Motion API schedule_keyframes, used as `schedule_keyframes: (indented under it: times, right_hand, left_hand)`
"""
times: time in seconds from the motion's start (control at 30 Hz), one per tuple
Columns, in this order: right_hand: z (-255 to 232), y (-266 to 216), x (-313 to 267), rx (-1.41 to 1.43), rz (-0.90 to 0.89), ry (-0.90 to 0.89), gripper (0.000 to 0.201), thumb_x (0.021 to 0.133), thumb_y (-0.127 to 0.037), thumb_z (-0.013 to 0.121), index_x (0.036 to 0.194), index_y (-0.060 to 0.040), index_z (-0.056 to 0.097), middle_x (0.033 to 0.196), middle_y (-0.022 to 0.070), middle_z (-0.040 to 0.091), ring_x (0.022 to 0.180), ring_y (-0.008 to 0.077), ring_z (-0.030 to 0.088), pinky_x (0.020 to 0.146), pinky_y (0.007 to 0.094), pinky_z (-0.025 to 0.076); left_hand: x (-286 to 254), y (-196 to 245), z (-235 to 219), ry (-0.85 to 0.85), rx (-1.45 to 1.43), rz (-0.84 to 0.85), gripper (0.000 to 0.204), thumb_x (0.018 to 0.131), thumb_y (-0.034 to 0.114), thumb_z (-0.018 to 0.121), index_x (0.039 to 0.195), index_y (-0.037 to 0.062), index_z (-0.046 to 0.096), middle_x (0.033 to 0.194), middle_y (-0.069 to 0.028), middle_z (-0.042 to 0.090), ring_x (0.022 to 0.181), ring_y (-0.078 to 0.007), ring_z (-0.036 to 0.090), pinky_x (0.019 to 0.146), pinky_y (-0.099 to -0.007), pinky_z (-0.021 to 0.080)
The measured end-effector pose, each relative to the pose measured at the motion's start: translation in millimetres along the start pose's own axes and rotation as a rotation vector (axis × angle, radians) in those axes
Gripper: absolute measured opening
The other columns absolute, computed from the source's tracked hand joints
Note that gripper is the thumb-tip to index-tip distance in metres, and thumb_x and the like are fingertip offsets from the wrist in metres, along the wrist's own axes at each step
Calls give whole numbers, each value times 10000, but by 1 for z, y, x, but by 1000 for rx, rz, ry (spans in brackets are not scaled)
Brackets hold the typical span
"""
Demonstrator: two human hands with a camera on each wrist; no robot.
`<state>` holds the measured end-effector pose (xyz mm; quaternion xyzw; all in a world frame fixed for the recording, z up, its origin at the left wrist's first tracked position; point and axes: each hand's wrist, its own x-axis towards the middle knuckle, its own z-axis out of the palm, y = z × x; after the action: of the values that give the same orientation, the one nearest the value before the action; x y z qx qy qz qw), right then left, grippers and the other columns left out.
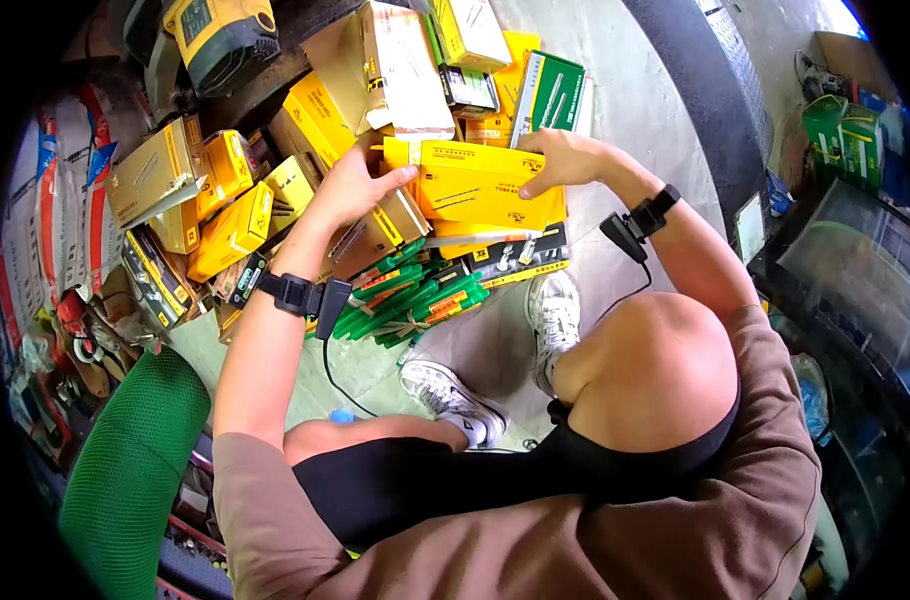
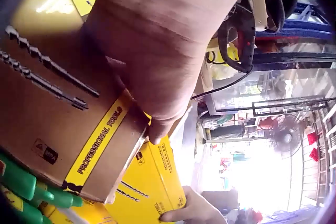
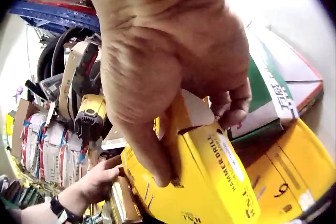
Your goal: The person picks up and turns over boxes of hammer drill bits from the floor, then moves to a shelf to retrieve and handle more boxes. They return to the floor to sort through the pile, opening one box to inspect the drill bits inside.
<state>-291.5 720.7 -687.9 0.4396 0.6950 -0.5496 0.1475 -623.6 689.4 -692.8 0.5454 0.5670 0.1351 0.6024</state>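
A yellow hammer drill box (image 1: 475, 185) is held between both hands at the top of the pile. My right hand (image 1: 567, 162) grips its right end; in the right wrist view, the thumb of that hand (image 3: 173, 61) lies on the box's face (image 3: 184, 182) and the other fingers are at a torn-looking end flap. At the box's left end is my left hand (image 1: 350, 190), its thumb on the corner. In the left wrist view, the left hand (image 2: 152, 40) is beside a brown box (image 2: 58, 103), its fingertips mostly hidden, with the yellow box (image 2: 152, 176) beyond.
Yellow and brown boxes (image 1: 233, 232) are heaped on the left, and green tubes (image 1: 405, 300) lie below. A green box (image 1: 550, 92) stands behind the right hand. A yellow power tool (image 1: 220, 35) is at the back left; shoes (image 1: 455, 400) are in front.
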Motion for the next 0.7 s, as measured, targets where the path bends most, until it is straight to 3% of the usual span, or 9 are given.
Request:
schedule_keyframes:
  times: [0.1, 0.13, 0.2, 0.33, 0.43, 0.5, 0.53, 0.67, 0.7]
  right_hand:
    - [14, 0, -18, 27, -45, 35, 585, 746, -241, 826, 1225, 28, 625, 1102, 201, 706, 991, 296, 690, 870, 364, 533]
    - [19, -4, -25, 44, -91, 67, 589, 751, -229, 816, 1236, 32, 607, 1110, 204, 700, 1014, 310, 682, 887, 376, 528]
    - [19, -14, -41, -18, -129, 88, 597, 754, -210, 802, 1261, 17, 585, 1119, 207, 686, 1035, 345, 665, 904, 396, 524]
    - [0, -40, -73, -128, -209, 210, 494, 749, -110, 764, 1210, -27, 610, 1085, 192, 676, 975, 360, 663, 869, 412, 537]
    - [-6, -51, -87, -208, -133, 387, 401, 764, -92, 746, 1130, -23, 597, 1040, 165, 670, 1004, 349, 657, 849, 415, 547]
    - [5, -36, -81, -385, -291, 709, 348, 777, -47, 726, 1094, -48, 583, 1071, 127, 645, 1018, 329, 648, 825, 397, 556]
    - [14, -25, -75, -389, -285, 709, 348, 777, -47, 726, 1094, -48, 583, 1071, 127, 645, 1018, 329, 648, 825, 397, 556]
    - [43, 8, -56, -134, -208, 882, 419, 764, 9, 765, 1135, -53, 581, 1193, 102, 596, 1079, 296, 646, 868, 367, 566]
    - [50, 20, -49, 164, -217, 986, 447, 760, 14, 787, 1151, -49, 580, 1220, 93, 584, 1101, 271, 643, 899, 362, 569]
  left_hand:
    - [-13, 18, 1, 31, 145, 49, 724, 837, 343, 798, 1344, -67, 483, 1314, -197, 613, 1220, -294, 588, 1060, -374, 428]
    - [-27, 45, 5, 89, 256, -55, 673, 832, 292, 799, 1329, -49, 501, 1276, -183, 638, 1238, -275, 587, 1058, -370, 430]
    - [-27, 22, 11, 71, 150, 71, 617, 816, 245, 812, 1302, -13, 534, 1247, -164, 654, 1230, -267, 599, 1062, -370, 433]
    - [-47, 35, 18, 166, -12, 69, 417, 836, 24, 758, 1220, 14, 595, 1248, -116, 661, 1171, -206, 628, 994, -332, 503]
    - [-56, 35, 26, 219, -36, 176, 344, 851, -95, 674, 1173, -6, 596, 1290, -125, 647, 1199, -192, 609, 1008, -327, 517]
    - [-54, 36, 27, 240, 77, 316, 311, 848, -155, 592, 1126, -16, 580, 1331, -134, 627, 1237, -210, 589, 1045, -343, 505]
    - [-50, 32, 29, 236, 72, 320, 311, 848, -155, 592, 1126, -16, 580, 1331, -134, 627, 1237, -210, 589, 1045, -343, 505]
    - [-33, 16, 40, 282, -68, 224, 338, 867, -141, 595, 1169, 3, 547, 1388, -127, 581, 1296, -231, 548, 1069, -347, 481]
    - [-31, 15, 41, 289, -115, 220, 340, 877, -126, 609, 1182, 4, 537, 1389, -126, 577, 1304, -235, 542, 1073, -348, 476]
